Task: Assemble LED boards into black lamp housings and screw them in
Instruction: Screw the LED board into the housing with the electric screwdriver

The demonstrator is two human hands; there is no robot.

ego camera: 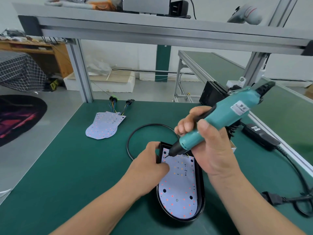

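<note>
On the green mat (71, 167) sits 1 black housing (201, 184) w/ 1 LED board (177, 189) seated inside. My left hand (149, 165) grips the housing's far-left corner, thumb on the board. My right hand (208, 146) is wrapped round 1 teal screwdriver (225, 116), bit tip at the board's far-left corner. Beyond the housing, to its left: stack of spare boards (103, 126), exact no. unclear.

- Lying on the table (67, 167), near the front: the lamp housing (201, 187).
- Sitting inside it: the LED board (177, 187).
- Holding the housing's far left corner: the left hand (150, 160).
- Gripping the screwdriver (228, 116) above the housing's far end: the right hand (208, 146), tool tip touching the board.
- Resting behind and to the left: a pile of boards (103, 126).
- Curling behind the housing: a cable (133, 133).
- Lying at the table's right edge: a power box (260, 136).
</note>
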